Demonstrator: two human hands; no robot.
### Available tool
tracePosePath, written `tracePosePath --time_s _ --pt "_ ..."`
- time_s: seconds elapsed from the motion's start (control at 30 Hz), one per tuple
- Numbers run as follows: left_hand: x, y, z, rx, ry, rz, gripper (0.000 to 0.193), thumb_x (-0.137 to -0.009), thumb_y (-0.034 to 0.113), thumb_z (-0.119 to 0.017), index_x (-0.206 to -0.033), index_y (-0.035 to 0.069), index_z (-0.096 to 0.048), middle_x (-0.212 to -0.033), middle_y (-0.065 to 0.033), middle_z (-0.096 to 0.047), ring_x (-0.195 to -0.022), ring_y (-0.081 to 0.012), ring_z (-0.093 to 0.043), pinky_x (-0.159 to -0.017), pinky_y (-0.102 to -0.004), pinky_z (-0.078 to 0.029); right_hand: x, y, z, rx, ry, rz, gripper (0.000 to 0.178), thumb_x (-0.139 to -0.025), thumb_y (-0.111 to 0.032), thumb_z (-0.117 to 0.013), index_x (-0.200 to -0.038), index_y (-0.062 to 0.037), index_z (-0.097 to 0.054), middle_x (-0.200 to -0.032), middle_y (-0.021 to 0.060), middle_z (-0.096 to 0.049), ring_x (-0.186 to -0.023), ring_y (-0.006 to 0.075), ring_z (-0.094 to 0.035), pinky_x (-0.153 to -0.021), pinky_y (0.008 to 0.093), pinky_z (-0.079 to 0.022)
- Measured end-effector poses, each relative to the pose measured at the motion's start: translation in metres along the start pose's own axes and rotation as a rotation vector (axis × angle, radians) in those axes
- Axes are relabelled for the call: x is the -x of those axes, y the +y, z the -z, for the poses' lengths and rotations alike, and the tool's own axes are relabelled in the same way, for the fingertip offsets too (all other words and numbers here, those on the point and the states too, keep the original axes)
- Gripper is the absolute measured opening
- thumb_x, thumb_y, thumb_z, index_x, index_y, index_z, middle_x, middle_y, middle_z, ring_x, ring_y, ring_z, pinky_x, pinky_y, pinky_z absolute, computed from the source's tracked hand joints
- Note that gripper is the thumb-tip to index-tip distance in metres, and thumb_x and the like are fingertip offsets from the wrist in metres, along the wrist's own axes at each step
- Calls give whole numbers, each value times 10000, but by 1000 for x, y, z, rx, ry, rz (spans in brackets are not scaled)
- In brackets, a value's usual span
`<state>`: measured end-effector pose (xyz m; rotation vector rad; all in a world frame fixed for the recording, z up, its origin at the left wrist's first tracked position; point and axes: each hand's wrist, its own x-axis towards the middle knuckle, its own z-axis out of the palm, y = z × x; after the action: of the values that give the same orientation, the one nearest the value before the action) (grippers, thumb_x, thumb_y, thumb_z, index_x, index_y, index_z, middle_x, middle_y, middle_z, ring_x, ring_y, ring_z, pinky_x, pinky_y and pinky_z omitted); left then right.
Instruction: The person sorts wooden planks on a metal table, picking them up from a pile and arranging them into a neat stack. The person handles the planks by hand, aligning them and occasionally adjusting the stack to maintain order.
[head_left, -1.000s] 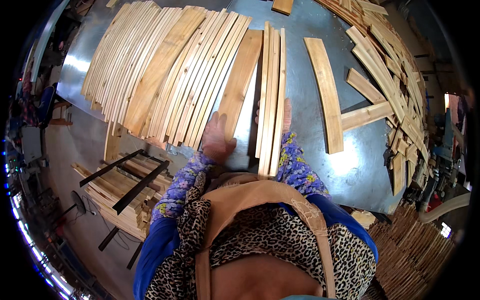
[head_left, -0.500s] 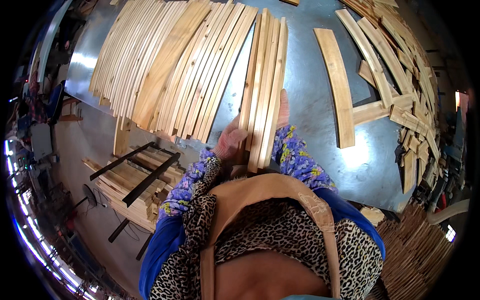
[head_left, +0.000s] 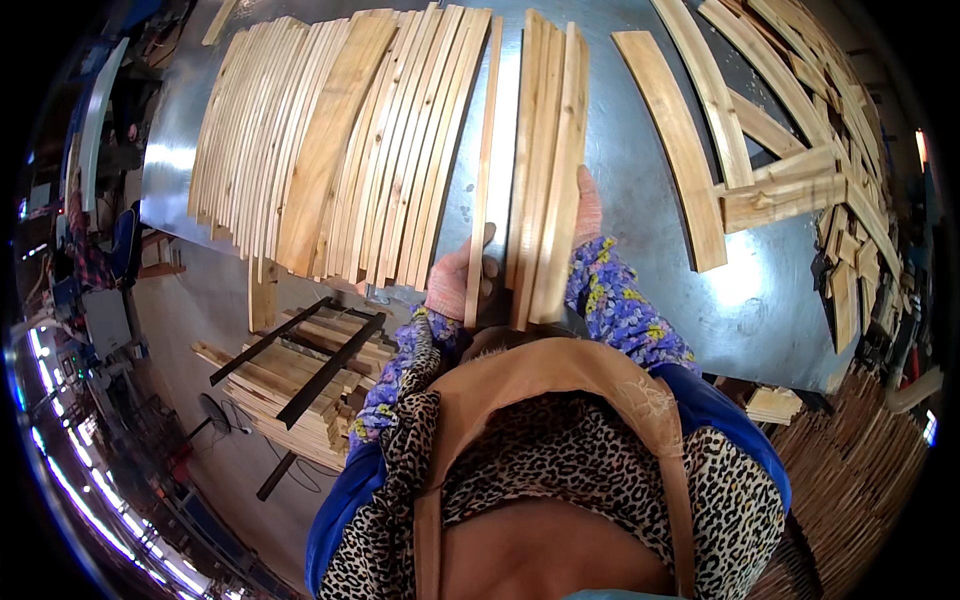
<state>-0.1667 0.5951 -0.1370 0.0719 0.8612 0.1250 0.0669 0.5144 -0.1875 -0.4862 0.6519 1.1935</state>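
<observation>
My left hand (head_left: 452,285), in a pinkish glove with dark fingertips, is closed around the near end of a single narrow wooden slat (head_left: 484,180). A gap of bare metal parts that slat from a small bundle of wooden slats (head_left: 545,150) standing on edge. My right hand (head_left: 588,208) grips the bundle from its right side; most of its fingers are hidden behind the wood. Left of both hands lies a long row of slats (head_left: 400,150) set side by side on edge, with one wider flat board (head_left: 335,150) on top.
The metal table (head_left: 640,190) carries a lone board (head_left: 675,150) and a jumbled heap of boards (head_left: 790,190) at right. Below its left edge stands a stack of boards (head_left: 290,400) beside dark metal bars (head_left: 335,365). More stacked wood (head_left: 850,480) lies at lower right.
One slat has come away from the left of the bundle and is now apart in my left hand. The rest of the bundle has shifted slightly right with my right hand.
</observation>
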Motion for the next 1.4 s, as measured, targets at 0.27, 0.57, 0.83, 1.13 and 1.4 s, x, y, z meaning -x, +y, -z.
tracePosePath --time_s 0.27,0.57,0.83,1.13,1.4 --pt "-7 -9 -43 -71 120 -58 724 -1089 639 -524 -1559 90 -579 -1427 -139 -699 -1226 -310 -686 -1072 -458 -558 -6 21 -16 -109 -131 -23 562 -1117 -516 -572 -1487 -95 -616 -1345 165 -730 -1202 334 -717 -992 489 -632" --pt "3 8 -74 -245 205 -94 698 -1108 649 -474 -1492 86 -626 -1342 -136 -718 -1155 -271 -698 -1001 -413 -587 -42 21 10 924 87 225 556 -1168 -534 -447 -1363 -43 -620 -1252 121 -716 -1156 205 -690 -1033 372 -583" --pt "-43 8 -21 -750 137 -266 588 -990 198 -778 -1491 -45 -591 -1307 -168 -739 -1160 -244 -698 -1003 -396 -571 -11 -3 -30 1719 197 466 782 -1066 -622 -520 -1461 45 -621 -1334 303 -721 -1305 437 -662 -1155 451 -481" --pt "-40 20 -26 -1081 128 -232 768 -944 315 -791 -1538 -97 -534 -1356 -193 -714 -1208 -237 -676 -1066 -357 -534 -15 -30 -28 1640 -10 128 916 -920 -618 -771 -1508 57 -577 -1412 264 -700 -1350 356 -657 -1175 442 -486" --pt "-34 1 -32 -1594 340 -487 851 -976 497 -735 -1606 -14 -479 -1394 -296 -670 -1305 -405 -659 -1140 -471 -504 -23 -20 -25 1633 101 287 1275 -839 -632 -858 -1696 71 -229 -1551 331 -564 -1449 416 -573 -1233 463 -454"
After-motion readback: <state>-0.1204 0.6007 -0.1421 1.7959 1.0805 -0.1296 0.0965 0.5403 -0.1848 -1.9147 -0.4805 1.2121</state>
